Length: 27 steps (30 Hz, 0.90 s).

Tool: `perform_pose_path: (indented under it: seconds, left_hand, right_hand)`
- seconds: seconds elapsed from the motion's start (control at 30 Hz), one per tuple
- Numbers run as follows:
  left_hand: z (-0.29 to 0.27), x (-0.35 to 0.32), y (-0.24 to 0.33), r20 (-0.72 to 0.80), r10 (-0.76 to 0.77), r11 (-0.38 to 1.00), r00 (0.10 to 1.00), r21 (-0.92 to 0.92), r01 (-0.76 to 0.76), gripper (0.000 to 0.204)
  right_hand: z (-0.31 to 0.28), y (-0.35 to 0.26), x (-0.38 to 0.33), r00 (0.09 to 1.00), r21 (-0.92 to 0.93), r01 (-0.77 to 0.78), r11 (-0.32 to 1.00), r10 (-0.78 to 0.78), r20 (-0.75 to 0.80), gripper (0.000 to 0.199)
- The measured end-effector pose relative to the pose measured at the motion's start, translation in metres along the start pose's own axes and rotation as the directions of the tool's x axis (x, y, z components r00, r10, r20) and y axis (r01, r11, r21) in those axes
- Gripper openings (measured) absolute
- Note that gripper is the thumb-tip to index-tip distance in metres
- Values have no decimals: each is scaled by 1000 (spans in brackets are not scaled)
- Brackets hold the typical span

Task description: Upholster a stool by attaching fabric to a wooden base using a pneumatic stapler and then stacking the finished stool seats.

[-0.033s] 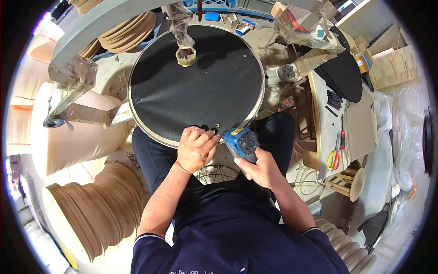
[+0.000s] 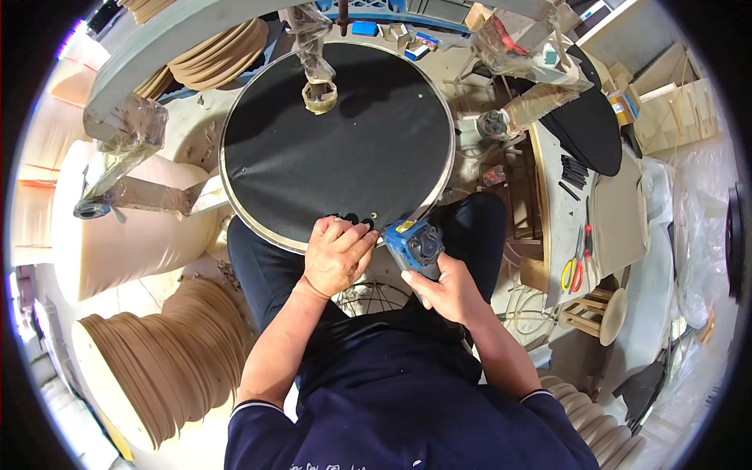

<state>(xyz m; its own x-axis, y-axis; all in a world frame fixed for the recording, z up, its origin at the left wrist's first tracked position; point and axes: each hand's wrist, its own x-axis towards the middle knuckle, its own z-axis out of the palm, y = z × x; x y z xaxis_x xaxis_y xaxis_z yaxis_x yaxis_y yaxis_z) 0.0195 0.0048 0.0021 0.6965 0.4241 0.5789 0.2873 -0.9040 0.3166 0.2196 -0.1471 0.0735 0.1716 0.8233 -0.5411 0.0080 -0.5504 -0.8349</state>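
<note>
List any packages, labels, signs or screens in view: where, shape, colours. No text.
Yellow label: small patch on top of the blue power tool held in the right hand, at the near rim of the round black fabric-covered disc.
Small blue box: rectangular, on the cluttered bench beyond the disc's far rim.
Small orange-and-blue carton: boxy, upper right, beside pale wooden crates.
No signs or screens visible.
</note>
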Motion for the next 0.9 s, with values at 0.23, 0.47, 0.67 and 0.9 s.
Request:
perform_pose_path:
  seconds: [0.23, 0.47, 0.67, 0.9]
  left_hand:
    - [2, 0, 0, 3, -3, 1000, 1000, -23, 3, 28]
    - [12, 9, 11, -57, -82, 997, 995, 0, 83, 23]
    - [50, 42, 46, -159, -339, 929, 927, -213, 303, 25]
    - [50, 75, 66, 9, -426, 747, 905, -561, 357, 38]
  right_hand:
    - [0, -19, -6, 999, -146, -7, 989, 0, -49, 34]
    - [-29, -9, -26, 983, 146, 21, 989, 6, -183, 23]
    - [-36, 1, -38, 947, 282, 143, 949, -48, -319, 24]
    - [-30, 2, -50, 933, 128, 187, 974, -135, -334, 23]
